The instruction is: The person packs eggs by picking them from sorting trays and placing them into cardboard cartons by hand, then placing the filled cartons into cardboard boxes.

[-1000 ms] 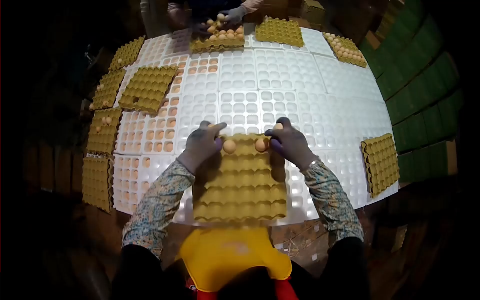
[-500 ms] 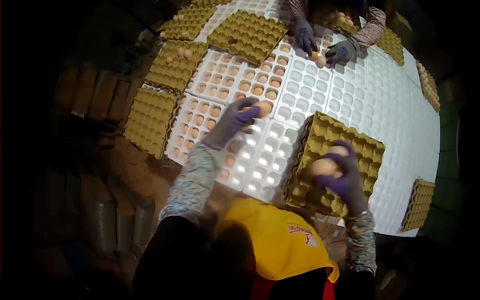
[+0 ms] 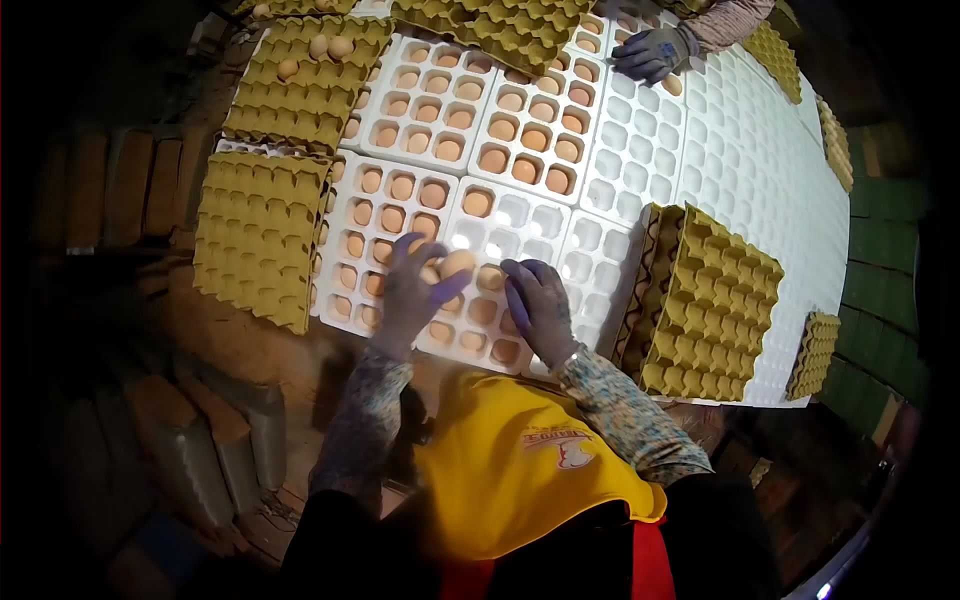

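Note:
My gloved left hand (image 3: 408,298) is closed around eggs (image 3: 457,265) above a white foam tray, its thumb and fingers curled round them. Just to the right, my gloved right hand (image 3: 537,308) is low over the same white tray (image 3: 512,242), fingers bent together beside an egg (image 3: 490,278) in a cell; whether anything is under the fingers is hidden. Brown eggs fill the tray's lower cells and one upper left cell, while other upper cells are bare. The white tray to the left (image 3: 380,237) holds several eggs.
A stack of pulp trays (image 3: 715,310) stands right of my hands. More pulp trays (image 3: 262,235) line the left edge, one with three eggs (image 3: 318,47). Another pulp tray (image 3: 500,25) lies across the far trays. A co-worker's gloved hand (image 3: 655,54) is near an egg (image 3: 672,85).
The view has swung left. My hands have left the pulp tray and come together over the white tray. Eggs seen in my right hand half a second ago no longer show there.

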Motion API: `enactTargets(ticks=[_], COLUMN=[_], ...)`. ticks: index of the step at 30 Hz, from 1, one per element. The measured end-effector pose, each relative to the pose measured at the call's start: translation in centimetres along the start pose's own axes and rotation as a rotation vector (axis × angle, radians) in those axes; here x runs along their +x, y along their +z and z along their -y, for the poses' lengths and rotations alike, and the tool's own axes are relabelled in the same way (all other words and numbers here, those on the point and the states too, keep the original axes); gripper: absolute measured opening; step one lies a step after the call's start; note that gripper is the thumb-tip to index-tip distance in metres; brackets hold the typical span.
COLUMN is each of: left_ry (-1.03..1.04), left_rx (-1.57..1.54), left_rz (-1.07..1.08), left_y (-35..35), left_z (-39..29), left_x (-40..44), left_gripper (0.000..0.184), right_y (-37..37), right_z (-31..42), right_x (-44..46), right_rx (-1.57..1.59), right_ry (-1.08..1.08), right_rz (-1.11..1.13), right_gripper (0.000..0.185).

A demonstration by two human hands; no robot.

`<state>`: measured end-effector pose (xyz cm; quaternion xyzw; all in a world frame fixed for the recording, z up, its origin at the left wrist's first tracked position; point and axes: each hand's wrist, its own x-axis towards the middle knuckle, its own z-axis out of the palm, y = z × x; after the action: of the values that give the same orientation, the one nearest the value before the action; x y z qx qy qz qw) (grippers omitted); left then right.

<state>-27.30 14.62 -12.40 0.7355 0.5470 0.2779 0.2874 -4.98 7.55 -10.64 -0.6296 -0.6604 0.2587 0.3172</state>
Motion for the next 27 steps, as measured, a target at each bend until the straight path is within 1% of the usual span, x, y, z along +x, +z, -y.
enactTargets(ticks=[1, 3, 4, 5, 6, 7, 8, 11, 12, 13, 14, 15, 16, 18, 19, 21, 22, 23, 24, 25, 26, 27], left_ry=[0.005, -0.154, -0.146, -0.098, -0.051, -0.041, -0.104, -0.050, 0.076, 0.162, 0.222, 0.240, 0.231, 0.189, 0.252, 0.270, 0.379, 0.248, 0.239, 0.190, 0.107, 0.048], left_rx=[-0.045, -0.007, -0.009, 0.094, 0.196, 0.192, 0.220, 0.162, 0.018, 0.001, 0.051, 0.105, 0.147, 0.176, 0.332, -0.305, -0.193, -0.151, 0.003, 0.022, -0.189, -0.407], left_rz=[0.053, 0.234, 0.237, 0.219, 0.201, 0.203, 0.191, 0.046, 0.104, 0.141, 0.145, 0.131, 0.112, 0.044, -0.029, 0.127, 0.273, 0.635, 0.497, 0.455, 0.360, 0.263], left_y=[0.5, 2.3, 3.2, 4.5, 5.4, 5.1, 4.0, 7.3, 10.0, 12.0, 14.4, 16.0, 16.7, 15.6, 13.2, 13.0, 13.0, 13.7, 16.6, 16.6, 16.3, 15.4], left_z=[-1.5, -3.9, -3.7, -3.0, -2.9, -4.3, -6.4, -9.4, -9.5, -9.3, -7.9, -6.5, -5.8, -8.3, -12.1, -16.8, -20.1, -23.2, -23.6, -24.6, -25.1, -24.8], left_x=[1.6, 3.7, 4.3, 4.3, 4.3, 4.3, 4.0, 3.4, 3.3, 3.1, 2.4, 1.9, 1.3, 1.0, 1.0, -0.1, -1.6, -2.1, -5.2, -5.3, -5.2, -4.9], left_gripper=[0.050, 0.050, 0.050, 0.048, 0.046, 0.046, 0.043, 0.038, 0.037, 0.034, 0.031, 0.028, 0.026, 0.025, 0.026, 0.033, 0.042, 0.048, 0.057, 0.069, 0.067, 0.065], right_y=[1.2, 2.4, 1.6, 0.1, -1.7, -3.8, -6.7, -13.2, -14.5, -15.6, -16.8, -18.2, -19.8, -23.9, -26.1, -29.7, -31.4, -32.0, -32.1, -32.1, -32.2, -33.8], right_z=[-1.1, -1.7, -1.0, 0.0, 0.5, 1.1, 2.2, 4.5, 4.8, 4.7, 4.5, 3.8, 2.4, -1.0, -3.1, -10.2, -16.9, -21.0, -23.3, -25.1, -28.1, -23.3], right_x=[-0.4, -0.9, -2.1, -2.8, -3.6, -4.2, -5.1, -8.8, -10.4, -11.6, -12.7, -13.7, -15.5, -18.3, -18.6, -21.5, -25.6, -26.9, -27.7, -27.4, -27.5, -25.9], right_rx=[-0.008, -0.303, -0.278, -0.282, -0.180, -0.081, -0.038, 0.024, 0.057, 0.055, 0.000, -0.064, -0.126, -0.227, -0.488, -0.548, -0.556, -0.491, -0.364, -0.131, 0.160, 0.343], right_ry=[0.001, -0.118, -0.093, -0.090, -0.069, -0.048, -0.034, 0.045, 0.090, 0.105, 0.112, 0.112, 0.161, 0.300, 0.271, 0.590, 0.619, 0.671, 0.699, 0.695, 0.695, 0.767], right_rz=[-0.002, 0.045, 0.035, 0.034, 0.025, 0.006, 0.004, -0.067, -0.113, -0.136, -0.187, -0.245, -0.296, -0.480, -0.602, -0.781, -0.533, -0.421, -0.420, -0.486, -0.550, -0.492], right_gripper=[0.033, 0.047, 0.047, 0.047, 0.048, 0.048, 0.046, 0.043, 0.043, 0.043, 0.043, 0.042, 0.047, 0.040, 0.036, 0.031, 0.030, 0.030, 0.031, 0.033, 0.035, 0.033])
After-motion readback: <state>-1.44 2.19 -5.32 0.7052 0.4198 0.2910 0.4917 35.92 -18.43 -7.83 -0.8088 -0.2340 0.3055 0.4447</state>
